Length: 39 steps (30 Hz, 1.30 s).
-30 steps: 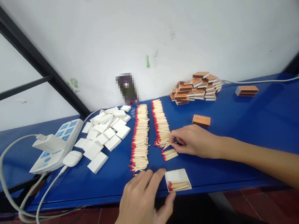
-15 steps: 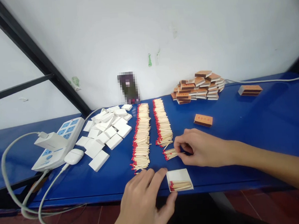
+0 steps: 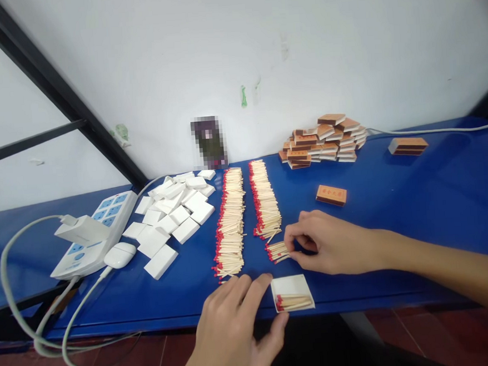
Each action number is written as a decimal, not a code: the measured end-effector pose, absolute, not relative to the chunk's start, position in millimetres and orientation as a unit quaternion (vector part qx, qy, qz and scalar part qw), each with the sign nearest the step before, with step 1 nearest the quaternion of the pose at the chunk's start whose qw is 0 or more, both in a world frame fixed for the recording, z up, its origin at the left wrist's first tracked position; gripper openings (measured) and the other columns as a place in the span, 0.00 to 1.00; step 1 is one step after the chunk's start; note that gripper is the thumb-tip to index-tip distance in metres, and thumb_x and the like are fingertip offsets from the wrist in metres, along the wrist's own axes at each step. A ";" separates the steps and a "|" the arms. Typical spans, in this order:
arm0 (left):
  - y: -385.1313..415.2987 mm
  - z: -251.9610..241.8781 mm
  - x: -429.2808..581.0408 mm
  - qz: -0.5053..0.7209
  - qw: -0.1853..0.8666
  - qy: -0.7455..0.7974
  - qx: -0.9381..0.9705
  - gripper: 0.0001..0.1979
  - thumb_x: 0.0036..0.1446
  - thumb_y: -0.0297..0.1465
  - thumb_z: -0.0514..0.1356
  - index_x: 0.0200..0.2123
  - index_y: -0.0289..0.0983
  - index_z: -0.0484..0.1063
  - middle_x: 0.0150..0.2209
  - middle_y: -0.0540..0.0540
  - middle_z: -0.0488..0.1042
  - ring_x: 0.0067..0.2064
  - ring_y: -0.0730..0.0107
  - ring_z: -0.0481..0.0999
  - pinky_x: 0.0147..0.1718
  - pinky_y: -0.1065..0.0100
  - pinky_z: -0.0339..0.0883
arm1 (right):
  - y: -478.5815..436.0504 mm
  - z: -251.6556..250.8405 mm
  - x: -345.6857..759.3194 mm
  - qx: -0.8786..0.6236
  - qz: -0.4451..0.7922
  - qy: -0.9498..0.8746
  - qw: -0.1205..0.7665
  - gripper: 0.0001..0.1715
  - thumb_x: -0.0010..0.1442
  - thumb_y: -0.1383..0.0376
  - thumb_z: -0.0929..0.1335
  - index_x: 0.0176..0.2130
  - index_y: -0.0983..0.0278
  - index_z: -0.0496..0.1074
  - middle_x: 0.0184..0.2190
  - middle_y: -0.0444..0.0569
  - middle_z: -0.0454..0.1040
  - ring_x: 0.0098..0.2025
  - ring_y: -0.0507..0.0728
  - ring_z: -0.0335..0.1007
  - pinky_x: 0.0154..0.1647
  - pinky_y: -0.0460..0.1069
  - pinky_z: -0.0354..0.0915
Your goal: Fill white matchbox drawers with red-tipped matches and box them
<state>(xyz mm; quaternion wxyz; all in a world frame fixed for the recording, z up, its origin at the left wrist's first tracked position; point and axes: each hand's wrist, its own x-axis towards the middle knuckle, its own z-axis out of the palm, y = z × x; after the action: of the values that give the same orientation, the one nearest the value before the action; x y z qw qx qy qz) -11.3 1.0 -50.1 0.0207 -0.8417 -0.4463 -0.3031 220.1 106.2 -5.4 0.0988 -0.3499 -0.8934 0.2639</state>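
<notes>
Near the table's front edge lies a white matchbox tray [image 3: 287,286] with several red-tipped matches [image 3: 294,302] along its near side. My left hand [image 3: 237,328] grips its left end, the index finger at the far corner and the thumb at the near one. My right hand [image 3: 326,244] is closed in a pinch on the wooden ends of a small bunch of matches [image 3: 277,251] on the table; the fingertips partly hide them. Just beyond are two long rows of matches, a left row [image 3: 229,223] and a right row [image 3: 264,198], heads to the left.
White trays [image 3: 172,204] are heaped left of the rows. Orange matchbox sleeves [image 3: 326,138] are stacked by the wall; a single sleeve [image 3: 331,194] lies beyond my right hand, others [image 3: 408,146] far right. A power strip [image 3: 97,232] with cables and a white mouse-shaped case [image 3: 120,255] stand left.
Almost nothing differs. My right fingertips have shifted very slightly at the small bunch of matches; the left hand stays at the tray.
</notes>
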 end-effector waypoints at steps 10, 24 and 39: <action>-1.1 -51.5 -12.5 -0.303 0.021 -0.447 -0.841 0.13 0.67 0.37 0.57 0.52 0.39 0.69 0.35 0.45 0.76 0.33 0.56 0.79 0.29 0.59 0.75 | 108.6 -7.1 217.7 -0.310 0.311 -0.892 0.103 0.04 0.58 0.67 0.70 0.30 0.63 0.75 0.20 0.37 0.65 0.22 0.47 0.59 0.26 0.44 0.54; -0.2 -49.7 -12.7 -0.310 0.047 -0.450 -0.836 0.13 0.69 0.39 0.55 0.51 0.40 0.70 0.36 0.44 0.78 0.34 0.56 0.81 0.29 0.60 0.76 | 108.4 -8.0 218.6 -0.348 0.216 -0.904 0.125 0.15 0.60 0.57 0.71 0.44 0.62 0.76 0.28 0.43 0.70 0.29 0.53 0.64 0.32 0.48 0.54; -0.4 -50.1 -12.1 -0.308 0.040 -0.449 -0.837 0.13 0.68 0.37 0.56 0.51 0.39 0.70 0.35 0.44 0.78 0.33 0.58 0.80 0.29 0.61 0.77 | 108.4 -3.2 216.4 -0.338 0.244 -0.905 0.087 0.08 0.62 0.60 0.69 0.38 0.62 0.76 0.28 0.43 0.72 0.30 0.53 0.65 0.33 0.48 0.56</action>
<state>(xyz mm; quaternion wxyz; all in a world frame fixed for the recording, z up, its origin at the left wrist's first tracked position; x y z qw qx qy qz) -12.1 -0.4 -50.1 0.0404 -0.8374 -0.4494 -0.3084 216.4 108.4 -3.2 0.0872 -0.3381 -0.9048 0.2437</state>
